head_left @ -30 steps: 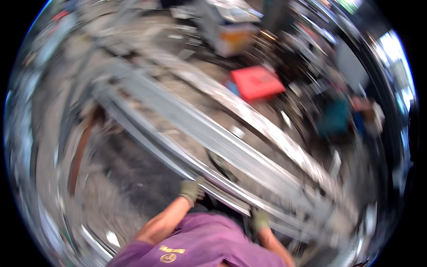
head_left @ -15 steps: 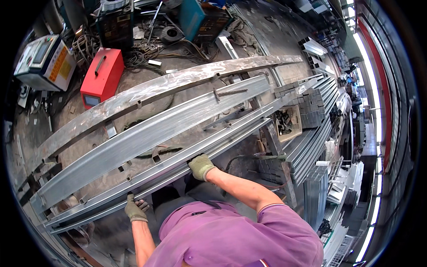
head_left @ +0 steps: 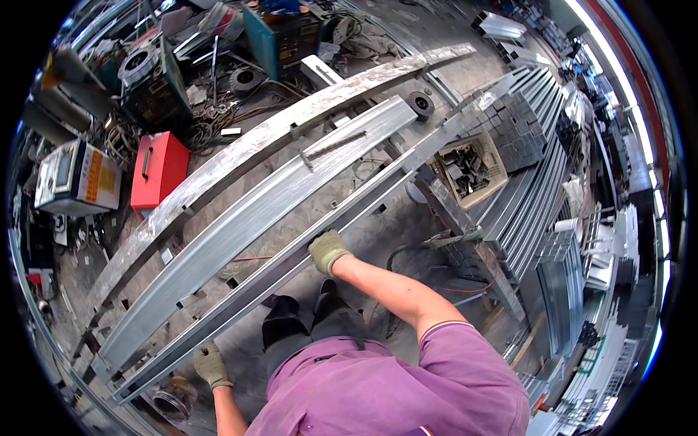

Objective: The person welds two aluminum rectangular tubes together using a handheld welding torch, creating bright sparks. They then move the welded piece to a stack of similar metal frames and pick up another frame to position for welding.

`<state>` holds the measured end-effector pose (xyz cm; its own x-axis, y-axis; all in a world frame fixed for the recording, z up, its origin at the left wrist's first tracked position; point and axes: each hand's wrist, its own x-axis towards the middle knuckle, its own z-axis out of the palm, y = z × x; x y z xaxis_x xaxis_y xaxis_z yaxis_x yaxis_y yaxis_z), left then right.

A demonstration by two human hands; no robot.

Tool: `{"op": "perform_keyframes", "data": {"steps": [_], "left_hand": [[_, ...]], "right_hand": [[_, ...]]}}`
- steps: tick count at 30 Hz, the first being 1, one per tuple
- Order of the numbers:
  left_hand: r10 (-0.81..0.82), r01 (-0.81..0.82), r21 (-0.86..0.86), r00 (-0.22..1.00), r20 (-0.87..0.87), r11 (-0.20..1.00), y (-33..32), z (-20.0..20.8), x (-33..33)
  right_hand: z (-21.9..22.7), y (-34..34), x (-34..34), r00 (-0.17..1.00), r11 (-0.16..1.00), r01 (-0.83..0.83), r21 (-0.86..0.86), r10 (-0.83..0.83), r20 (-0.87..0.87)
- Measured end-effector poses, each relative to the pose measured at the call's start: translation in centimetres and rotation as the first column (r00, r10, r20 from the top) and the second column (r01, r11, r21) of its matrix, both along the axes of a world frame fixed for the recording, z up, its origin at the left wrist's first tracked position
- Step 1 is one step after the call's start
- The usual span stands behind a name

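My right hand (head_left: 327,251), in a dull green work glove, is closed over the near edge of a long grey metal channel (head_left: 280,267). Further down the same channel, toward its lower left end, my gloved left hand (head_left: 211,365) meets the near edge with fingers bent; its fingertips are partly hidden. The channel slants from lower left to upper right across supports. Beyond it lies a wider metal channel (head_left: 254,211) with a rusty rod piece (head_left: 336,147) on top. Farther off runs a weathered metal beam (head_left: 247,149).
A beige crate (head_left: 500,171) of small metal pieces stands at right, beside stacked square tubes (head_left: 520,127) and long profiles. A red box-shaped machine (head_left: 161,168) and a white machine (head_left: 78,178) stand at far left. Cables litter the floor. A round container (head_left: 174,398) sits below my left hand.
The view has turned and shifted. The held channel shows a narrower profile, as if tipped. My left hand has moved down and left, its thumb no longer raised; my right hand keeps its grip.
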<state>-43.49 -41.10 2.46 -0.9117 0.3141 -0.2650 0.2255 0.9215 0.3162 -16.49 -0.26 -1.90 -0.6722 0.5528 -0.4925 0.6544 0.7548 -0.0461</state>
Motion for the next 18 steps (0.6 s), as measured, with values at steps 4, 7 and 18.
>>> {"op": "perform_keyframes", "data": {"steps": [4, 7, 18], "left_hand": [[-0.444, 0.518, 0.204, 0.838, -0.318, 0.831, 9.1, 2.5, 3.2], [-0.677, 0.704, 0.178, 0.710, -0.193, 0.688, 19.2, 4.0, 5.6], [-0.832, 0.931, -0.131, 0.365, 0.419, 0.342, 36.9, -1.2, 9.8]], "right_hand": [[0.8, 1.6, 0.5, 1.000, 0.999, 0.016, -0.034, -0.016, -0.020], [2.0, 1.6, 0.5, 1.000, 0.999, 0.021, -0.037, -0.021, -0.011], [1.9, 4.4, 2.1, 0.999, 0.994, 0.042, -0.103, -0.044, -0.015]]}}
